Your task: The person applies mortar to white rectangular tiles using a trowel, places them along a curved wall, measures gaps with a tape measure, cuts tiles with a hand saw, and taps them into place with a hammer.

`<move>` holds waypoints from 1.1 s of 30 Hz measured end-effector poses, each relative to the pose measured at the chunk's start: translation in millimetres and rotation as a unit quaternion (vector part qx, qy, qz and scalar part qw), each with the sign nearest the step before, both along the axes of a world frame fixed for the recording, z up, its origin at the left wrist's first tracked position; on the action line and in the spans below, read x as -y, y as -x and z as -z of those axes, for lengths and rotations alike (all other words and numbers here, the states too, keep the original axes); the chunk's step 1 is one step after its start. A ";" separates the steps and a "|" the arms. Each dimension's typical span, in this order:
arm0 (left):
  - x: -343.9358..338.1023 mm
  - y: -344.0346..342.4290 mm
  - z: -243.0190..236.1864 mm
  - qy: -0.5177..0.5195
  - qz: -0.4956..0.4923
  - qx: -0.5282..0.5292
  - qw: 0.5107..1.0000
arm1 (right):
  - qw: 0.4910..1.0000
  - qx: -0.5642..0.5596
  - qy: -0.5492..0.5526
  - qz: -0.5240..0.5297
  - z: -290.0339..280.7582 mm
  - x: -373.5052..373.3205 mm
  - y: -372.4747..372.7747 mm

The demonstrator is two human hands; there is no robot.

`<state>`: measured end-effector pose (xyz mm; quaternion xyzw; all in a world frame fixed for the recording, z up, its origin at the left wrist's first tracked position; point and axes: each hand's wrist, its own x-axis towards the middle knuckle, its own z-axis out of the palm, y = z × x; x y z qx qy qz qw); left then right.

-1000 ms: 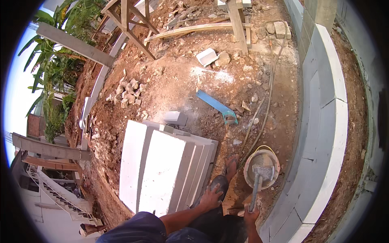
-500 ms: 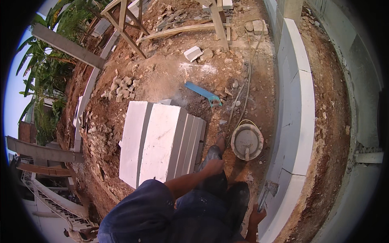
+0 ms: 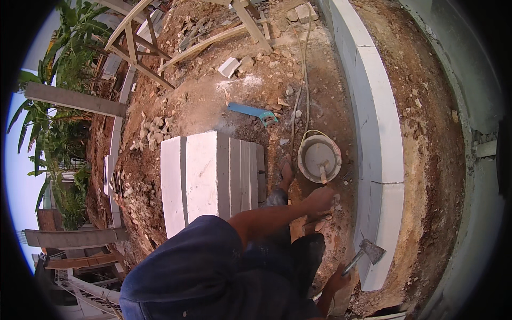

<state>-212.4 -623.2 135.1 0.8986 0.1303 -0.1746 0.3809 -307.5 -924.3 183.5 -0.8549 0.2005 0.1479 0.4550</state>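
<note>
My right hand (image 3: 337, 279) is closed round the handle of a hatchet (image 3: 372, 252) with a grey metal head. The head lies over the near end of a low wall of pale blocks (image 3: 392, 160) on my right. My left hand (image 3: 320, 199) is stretched forward, just short of a round bucket (image 3: 337, 169). Its fingers point down and are mostly hidden, so their grip is unclear. Inside the bucket is a greyish mix, with a tool handle (image 3: 322, 174) sticking out toward my left hand, seemingly apart from it.
A stack of white blocks (image 3: 201, 176) stands to the left of my legs. Farther off, a blue handsaw (image 3: 250, 111) lies on the dirt, beyond it a block piece (image 3: 229, 68) and a wooden trestle (image 3: 133, 53). A hose (image 3: 306, 80) runs along the ground toward the bucket.
My left hand has moved from by my knee forward and right, close to the bucket. The hatchet in my right hand has shifted outward over the wall's end. The view has turned slightly.
</note>
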 end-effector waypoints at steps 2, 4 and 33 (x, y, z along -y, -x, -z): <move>4.7 -43.4 -36.0 0.027 0.025 0.088 0.995 | 0.999 -0.036 0.026 0.021 19.8 19.9 19.4; 16.8 -80.6 -40.7 0.091 0.005 0.105 0.990 | 0.999 -0.012 0.043 -0.006 13.3 40.4 25.0; 150.8 -250.5 13.9 -0.201 0.523 0.114 0.820 | 0.973 -0.030 0.171 0.155 -22.4 156.3 -45.0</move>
